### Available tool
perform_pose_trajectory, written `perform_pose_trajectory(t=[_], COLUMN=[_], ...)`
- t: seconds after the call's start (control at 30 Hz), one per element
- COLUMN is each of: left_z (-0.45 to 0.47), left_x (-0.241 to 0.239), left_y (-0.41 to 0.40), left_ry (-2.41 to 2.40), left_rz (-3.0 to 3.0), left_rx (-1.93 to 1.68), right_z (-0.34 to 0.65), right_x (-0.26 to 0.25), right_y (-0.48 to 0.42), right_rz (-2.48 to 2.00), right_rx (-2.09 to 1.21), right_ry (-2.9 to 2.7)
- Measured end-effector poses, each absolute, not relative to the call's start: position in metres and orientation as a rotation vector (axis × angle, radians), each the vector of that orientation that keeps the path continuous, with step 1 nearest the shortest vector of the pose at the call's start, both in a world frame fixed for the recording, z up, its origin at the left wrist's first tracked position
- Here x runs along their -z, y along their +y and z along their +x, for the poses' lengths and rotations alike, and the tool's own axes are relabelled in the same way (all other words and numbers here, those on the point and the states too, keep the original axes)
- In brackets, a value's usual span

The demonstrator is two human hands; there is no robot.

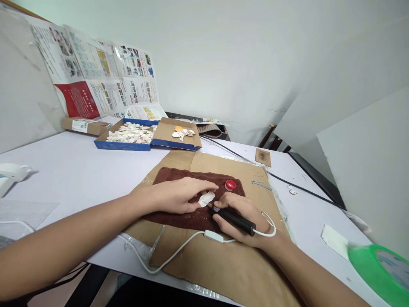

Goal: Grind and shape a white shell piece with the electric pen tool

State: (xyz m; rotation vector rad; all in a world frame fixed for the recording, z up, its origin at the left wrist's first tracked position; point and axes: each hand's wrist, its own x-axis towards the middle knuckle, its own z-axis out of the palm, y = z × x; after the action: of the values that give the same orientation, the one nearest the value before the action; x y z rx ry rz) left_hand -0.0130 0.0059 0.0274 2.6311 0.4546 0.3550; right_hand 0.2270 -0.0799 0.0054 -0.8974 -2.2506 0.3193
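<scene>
My left hand [179, 195] lies on a dark brown towel [191, 215], its fingers pressed on a small white shell piece [206, 198]. My right hand [244, 217] grips a black pen-shaped electric tool [234, 219] like a pen, with the tip touching the shell's edge. A white cord [172, 256] with an inline switch runs from the tool's rear. A small red cap [230, 184] sits on the towel just beyond my right hand.
The towel rests on brown cardboard [223, 264] on a white table [73, 170]. An open blue box [128, 136] of shells and its lid [177, 134] stand at the back left. A black cable [287, 181] crosses the right side. A green tape roll [380, 273] is at right.
</scene>
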Motion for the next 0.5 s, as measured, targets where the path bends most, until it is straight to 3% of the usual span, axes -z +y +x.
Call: perform_pose_trajectory(t=[0.5], left_z=[-0.0108], left_x=[-0.0233], left_y=[0.0038], left_ry=[0.544], left_rz=[2.622], left_rx=[-0.397], right_z=[0.2239], right_x=[-0.0115], right_y=[-0.0856], right_rz=[-0.962], right_rx=[-0.274], right_ry=[-2.251])
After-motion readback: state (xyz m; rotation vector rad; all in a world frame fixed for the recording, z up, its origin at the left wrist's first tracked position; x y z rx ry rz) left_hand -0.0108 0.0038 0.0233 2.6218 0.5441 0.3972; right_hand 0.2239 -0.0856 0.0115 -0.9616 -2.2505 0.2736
